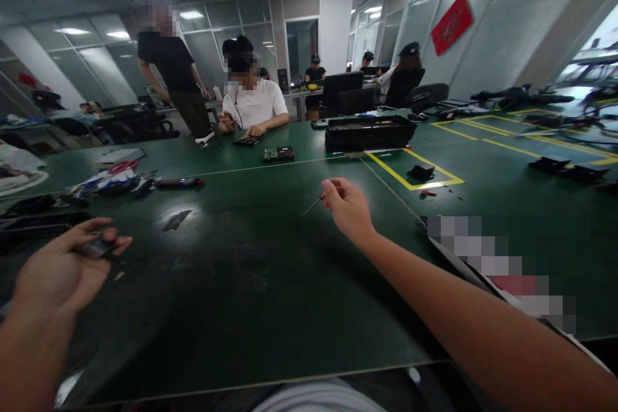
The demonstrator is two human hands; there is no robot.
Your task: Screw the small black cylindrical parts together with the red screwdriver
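My right hand [348, 207] is closed around the red handle of a thin screwdriver [313, 206] above the middle of the green table [290, 315]. Its metal shaft points down and to the left. At the left, my left hand [67, 264] has its fingers curled round a small dark grey metallic piece [96, 246]; the palm hides part of it, and its kind is unclear. Beneath that hand, a small pale scrap [120, 275] lies on the tabletop.
A long black plastic casing [369, 133] and a green circuit board [279, 153] lie farther back. Tools and gloves [113, 180] are piled at the left, beside a dark screwdriver [178, 183]. Yellow tape [386, 170] marks the right. A person in white [261, 100] works across the table.
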